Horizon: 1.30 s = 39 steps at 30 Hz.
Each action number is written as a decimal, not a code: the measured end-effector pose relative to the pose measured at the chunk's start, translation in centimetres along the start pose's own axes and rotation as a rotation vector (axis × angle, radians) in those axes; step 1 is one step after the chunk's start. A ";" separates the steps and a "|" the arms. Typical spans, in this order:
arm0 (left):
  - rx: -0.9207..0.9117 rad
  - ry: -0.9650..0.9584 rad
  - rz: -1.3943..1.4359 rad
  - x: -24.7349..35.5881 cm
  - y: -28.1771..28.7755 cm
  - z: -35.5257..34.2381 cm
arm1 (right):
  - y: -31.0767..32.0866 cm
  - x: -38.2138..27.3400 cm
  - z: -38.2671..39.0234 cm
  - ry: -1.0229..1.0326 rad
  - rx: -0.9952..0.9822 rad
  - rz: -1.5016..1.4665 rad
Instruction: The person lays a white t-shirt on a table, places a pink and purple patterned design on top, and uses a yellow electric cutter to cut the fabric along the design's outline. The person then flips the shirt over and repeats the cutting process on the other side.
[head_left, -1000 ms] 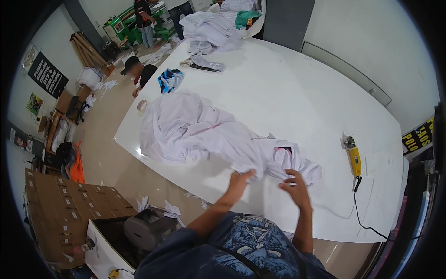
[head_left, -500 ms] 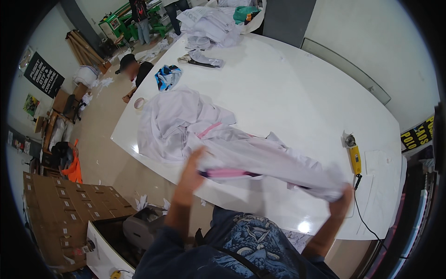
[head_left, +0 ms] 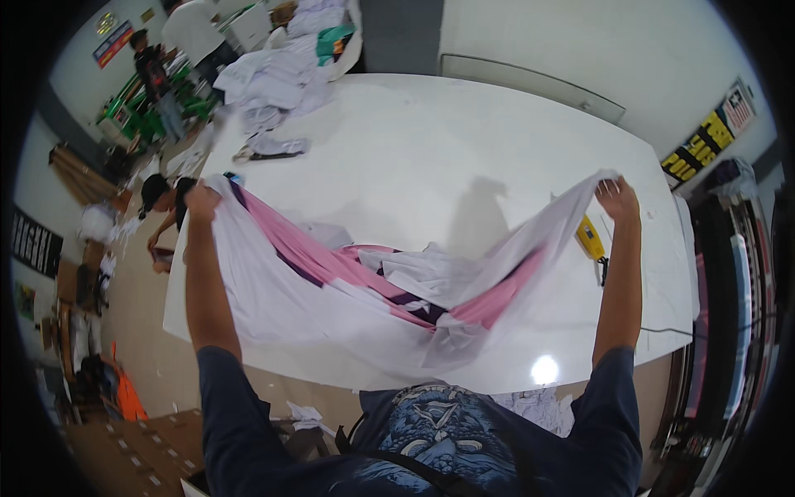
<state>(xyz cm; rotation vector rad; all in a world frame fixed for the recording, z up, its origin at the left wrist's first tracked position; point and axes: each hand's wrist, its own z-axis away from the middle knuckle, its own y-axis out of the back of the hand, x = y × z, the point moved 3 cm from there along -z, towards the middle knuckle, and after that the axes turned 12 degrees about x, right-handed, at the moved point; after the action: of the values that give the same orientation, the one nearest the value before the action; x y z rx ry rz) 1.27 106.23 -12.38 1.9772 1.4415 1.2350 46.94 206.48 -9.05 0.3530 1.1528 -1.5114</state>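
A large white fabric piece [head_left: 257, 290] with pink and dark purple printed bands is stretched between my two raised hands. My left hand [head_left: 203, 201] is closed on its upper left corner, beyond the table's left edge in the picture. On the far right, my right hand [head_left: 614, 197] grips the other upper corner. The cloth sags in the middle, over the near part of the white table [head_left: 397, 124]. More bunched fabric, white with pink, shows behind the sagging middle; where one piece ends and another begins I cannot tell.
A yellow corded power tool [head_left: 590, 238] lies on the table just left of my right forearm. At the far left stand a pile of white fabric [head_left: 273, 83] and a small grey-black bundle [head_left: 273, 149]. A person in a cap [head_left: 157, 195] is low beside the left edge.
Both hands have risen and spread apart, my left one moving left and away. The fabric, earlier bunched and pulled low across the table, now hangs spread open between them. The view has shifted.
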 end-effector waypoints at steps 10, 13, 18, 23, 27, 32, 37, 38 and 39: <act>0.659 -0.504 -0.525 -4.1 23.7 -21.2 | 4.2 -32.9 4.0 0.662 -0.218 -0.508; 0.679 -0.195 -0.452 -9.2 27.1 -19.2 | 11.4 -35.3 3.5 0.612 -0.326 -0.682; 0.688 0.035 -0.653 -17.7 30.3 -12.4 | 22.1 -31.6 5.8 0.416 -0.838 -0.399; 0.495 0.018 -0.568 -24.1 26.6 -2.0 | 27.5 -16.2 9.4 0.439 -0.155 -0.043; 0.462 0.435 -0.042 -26.7 20.9 4.8 | 28.6 -2.9 12.6 0.188 -0.099 -0.039; 0.662 1.121 0.894 -25.1 13.3 10.0 | 30.7 9.0 13.3 0.015 0.204 -0.040; 0.461 0.614 0.320 -17.6 6.8 17.6 | 32.5 14.9 14.3 -0.037 0.348 0.018; 0.377 0.692 0.436 -14.5 4.4 21.4 | 32.6 16.1 14.6 -0.039 0.383 0.004; 0.294 0.805 0.632 -10.3 2.1 25.7 | 32.7 17.1 15.0 -0.051 0.348 -0.047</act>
<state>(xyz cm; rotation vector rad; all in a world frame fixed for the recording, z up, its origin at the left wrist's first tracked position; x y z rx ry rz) 22.97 100.56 -28.79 2.3632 1.4010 2.4249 75.82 188.63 -29.83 0.5217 0.8609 -1.7555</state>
